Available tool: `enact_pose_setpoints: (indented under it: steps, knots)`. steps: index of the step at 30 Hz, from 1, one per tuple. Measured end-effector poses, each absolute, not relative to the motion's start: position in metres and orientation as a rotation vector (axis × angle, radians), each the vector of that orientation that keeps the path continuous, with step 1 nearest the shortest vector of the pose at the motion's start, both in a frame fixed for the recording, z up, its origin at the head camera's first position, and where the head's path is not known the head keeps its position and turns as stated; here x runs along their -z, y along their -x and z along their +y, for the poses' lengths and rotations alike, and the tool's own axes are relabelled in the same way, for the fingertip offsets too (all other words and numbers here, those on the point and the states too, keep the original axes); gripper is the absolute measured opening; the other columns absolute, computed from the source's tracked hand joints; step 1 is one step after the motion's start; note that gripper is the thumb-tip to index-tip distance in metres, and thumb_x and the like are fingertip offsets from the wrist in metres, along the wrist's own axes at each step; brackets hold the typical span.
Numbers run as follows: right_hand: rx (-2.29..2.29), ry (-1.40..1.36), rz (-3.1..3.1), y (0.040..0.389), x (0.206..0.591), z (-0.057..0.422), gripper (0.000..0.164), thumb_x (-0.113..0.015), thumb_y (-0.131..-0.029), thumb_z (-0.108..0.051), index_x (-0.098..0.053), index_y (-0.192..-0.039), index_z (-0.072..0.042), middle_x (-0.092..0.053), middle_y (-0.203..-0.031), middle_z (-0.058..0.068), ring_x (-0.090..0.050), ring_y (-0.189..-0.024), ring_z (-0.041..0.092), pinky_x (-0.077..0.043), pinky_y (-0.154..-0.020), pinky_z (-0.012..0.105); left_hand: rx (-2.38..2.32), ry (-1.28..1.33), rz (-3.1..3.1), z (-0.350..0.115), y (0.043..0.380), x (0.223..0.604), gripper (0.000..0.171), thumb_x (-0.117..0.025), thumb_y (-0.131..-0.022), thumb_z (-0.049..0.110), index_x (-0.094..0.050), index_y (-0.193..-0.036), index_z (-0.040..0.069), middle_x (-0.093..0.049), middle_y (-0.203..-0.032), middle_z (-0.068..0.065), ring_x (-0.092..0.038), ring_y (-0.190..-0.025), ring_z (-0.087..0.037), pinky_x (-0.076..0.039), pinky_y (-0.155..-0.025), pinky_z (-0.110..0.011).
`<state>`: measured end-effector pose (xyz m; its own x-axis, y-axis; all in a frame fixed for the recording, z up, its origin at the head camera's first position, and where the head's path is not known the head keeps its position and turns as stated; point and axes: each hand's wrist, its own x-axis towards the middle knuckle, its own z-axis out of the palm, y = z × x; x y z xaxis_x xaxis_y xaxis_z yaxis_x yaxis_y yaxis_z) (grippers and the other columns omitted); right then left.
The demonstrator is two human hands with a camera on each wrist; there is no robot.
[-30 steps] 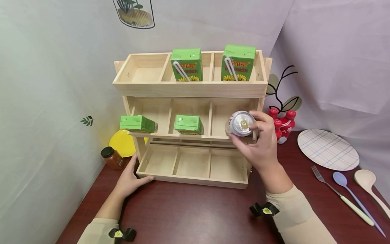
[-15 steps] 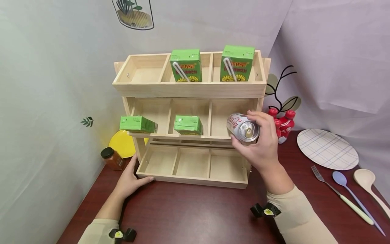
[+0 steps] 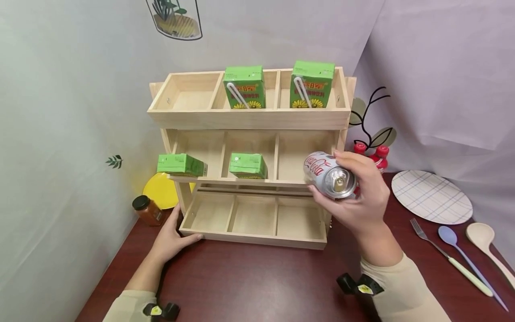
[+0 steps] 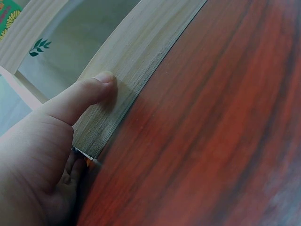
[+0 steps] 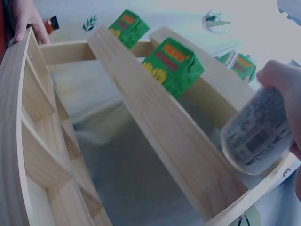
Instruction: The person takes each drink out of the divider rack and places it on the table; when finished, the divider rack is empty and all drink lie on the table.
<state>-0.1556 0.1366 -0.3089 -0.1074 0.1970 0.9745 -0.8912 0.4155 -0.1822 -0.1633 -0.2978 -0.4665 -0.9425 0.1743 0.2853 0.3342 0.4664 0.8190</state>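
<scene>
My right hand (image 3: 364, 199) grips a silver Coca-Cola can (image 3: 318, 166) at the right compartment of the middle tier. The can is tilted, its pull-tab top toward me. In the right wrist view the lower end of the can (image 5: 256, 134) overlaps that tier's end. My left hand (image 3: 172, 239) holds the lower left corner of the three-tier wooden rack (image 3: 249, 120), its thumb along the front board in the left wrist view. Green drink cartons stand in the top tier's middle (image 3: 245, 87) and right (image 3: 313, 85) compartments, and in the middle tier's left (image 3: 182, 164) and middle (image 3: 248, 165) ones.
A black-lidded jar (image 3: 147, 210) and a yellow plate (image 3: 162, 190) stand left of the rack. Red bottles (image 3: 380, 156) are behind my right hand. A checked plate (image 3: 432, 197), a fork (image 3: 450, 258), a blue spoon (image 3: 468, 259) and a cream ladle (image 3: 483, 237) lie to the right.
The can has tipped toward me and come forward and down to the right with my right hand, so its label now shows. My left hand has stayed at the rack's corner.
</scene>
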Motion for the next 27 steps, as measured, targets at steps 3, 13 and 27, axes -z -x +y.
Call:
enact_pose_setpoints:
  steps: [3, 13, 27]
  knots:
    - [-1.141, -0.652, -1.236, 0.15, 0.303, 0.135, 0.058, -0.089, -0.061, -0.031, -0.061, -0.088, 0.013, -0.066, -0.089, 0.027, -0.062, -0.087, 0.036, -0.049, -0.085, 0.035, 1.468, 0.445, -2.556, -0.297, 0.164, 0.465, 0.112, -0.092, -0.065, 0.016, -0.023, -0.154, 0.013, -0.04, -0.145, -0.018, -0.047, -0.124, -0.034, -0.039, -0.093, -0.014]
    - [-1.624, -0.635, -0.904, 0.138, 0.285, 0.148, 0.06, -0.078, -0.042, 0.014, -0.043, -0.09, 0.02, -0.048, -0.087, 0.032, -0.065, -0.076, 0.046, -0.055, -0.075, 0.045, 1.472, 0.442, -2.551, -0.297, 0.163, 0.465, 0.113, -0.092, -0.064, 0.013, -0.023, -0.154, 0.013, -0.04, -0.145, -0.018, -0.046, -0.125, -0.034, -0.038, -0.093, -0.013]
    - [-1.715, -0.624, -0.975, 0.139, 0.28, 0.176, 0.061, -0.072, -0.044, 0.023, -0.041, -0.096, 0.019, -0.054, -0.09, 0.039, -0.064, -0.073, 0.04, -0.055, -0.07, 0.037, 1.442, 0.455, -2.564, -0.294, 0.162, 0.462, 0.112, -0.091, -0.065, 0.013, -0.022, -0.154, 0.011, -0.039, -0.146, -0.019, -0.045, -0.126, -0.034, -0.038, -0.094, -0.014]
